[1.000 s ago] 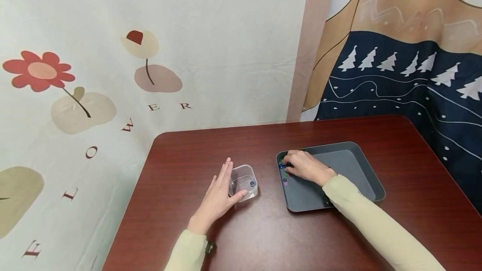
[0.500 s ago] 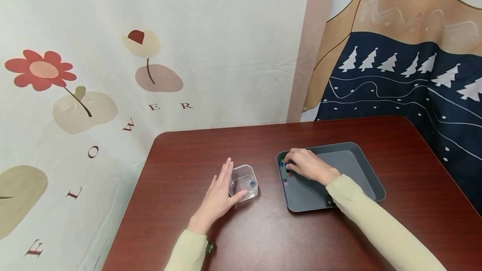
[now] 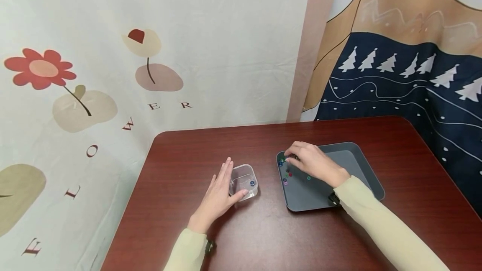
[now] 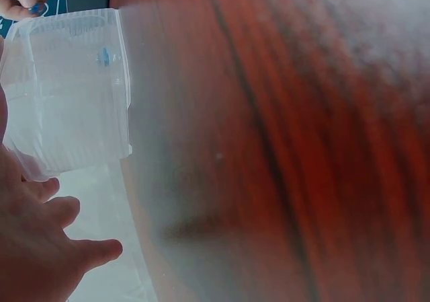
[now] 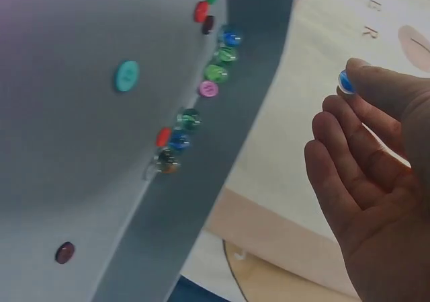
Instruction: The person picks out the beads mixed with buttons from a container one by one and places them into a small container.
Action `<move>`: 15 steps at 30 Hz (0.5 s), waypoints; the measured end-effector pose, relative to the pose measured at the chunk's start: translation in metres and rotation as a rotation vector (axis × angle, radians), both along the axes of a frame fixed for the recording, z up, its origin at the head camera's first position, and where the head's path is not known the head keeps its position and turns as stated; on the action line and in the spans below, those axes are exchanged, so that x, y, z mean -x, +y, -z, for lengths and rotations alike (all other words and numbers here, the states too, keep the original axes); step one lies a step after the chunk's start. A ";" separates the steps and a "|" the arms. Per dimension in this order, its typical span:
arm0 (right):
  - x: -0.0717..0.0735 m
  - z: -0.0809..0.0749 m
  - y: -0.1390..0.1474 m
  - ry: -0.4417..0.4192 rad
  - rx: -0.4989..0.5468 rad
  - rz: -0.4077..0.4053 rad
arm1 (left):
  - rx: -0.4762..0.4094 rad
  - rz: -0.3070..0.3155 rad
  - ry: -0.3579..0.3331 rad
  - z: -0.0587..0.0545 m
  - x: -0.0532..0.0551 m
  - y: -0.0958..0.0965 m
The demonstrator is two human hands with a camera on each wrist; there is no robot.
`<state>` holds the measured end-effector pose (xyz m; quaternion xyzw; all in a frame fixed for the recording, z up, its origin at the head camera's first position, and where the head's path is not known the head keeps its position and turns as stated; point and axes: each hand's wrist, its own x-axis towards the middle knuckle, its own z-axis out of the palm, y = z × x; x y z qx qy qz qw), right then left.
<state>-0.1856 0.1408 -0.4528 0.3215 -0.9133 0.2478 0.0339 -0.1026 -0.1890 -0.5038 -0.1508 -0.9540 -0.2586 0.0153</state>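
My left hand (image 3: 214, 200) rests against a clear plastic container (image 3: 250, 170), its fingers straight along the left side and the thumb at the near edge. A blue marble (image 3: 252, 183) lies inside the container. Over the left end of a grey tray (image 3: 340, 160), my right hand (image 3: 310, 160) pinches another blue marble (image 5: 345, 82) between thumb and index finger. In the right wrist view, several glass marbles (image 5: 216, 73) line the tray's edge among red, green and pink buttons. A teal button (image 5: 126, 76) and a dark brown button (image 5: 65, 252) lie farther in on the tray floor.
The brown wooden table (image 3: 248, 237) carries both the container and the tray, with a gap between them. A printed curtain (image 3: 233, 53) hangs behind the table's far edge. The tray has raised sloping walls.
My right hand has lifted off the tray's floor and shifted slightly up and back, a marble in its fingertips, uncovering the teal button. The left hand and container stay put.
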 end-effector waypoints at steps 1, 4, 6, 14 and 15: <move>-0.001 -0.002 0.000 0.002 0.003 0.002 | 0.001 -0.001 -0.002 0.000 0.000 0.000; -0.005 -0.007 0.000 0.003 0.016 0.009 | 0.006 0.000 0.000 -0.001 0.000 0.000; -0.007 -0.010 0.000 0.008 0.028 0.014 | 0.012 0.005 0.011 -0.001 0.000 0.000; -0.020 -0.016 -0.001 0.046 0.114 0.039 | 0.042 0.029 0.052 0.000 0.002 -0.001; -0.022 -0.016 -0.002 0.051 0.123 0.040 | 0.043 0.030 0.056 0.000 0.002 -0.001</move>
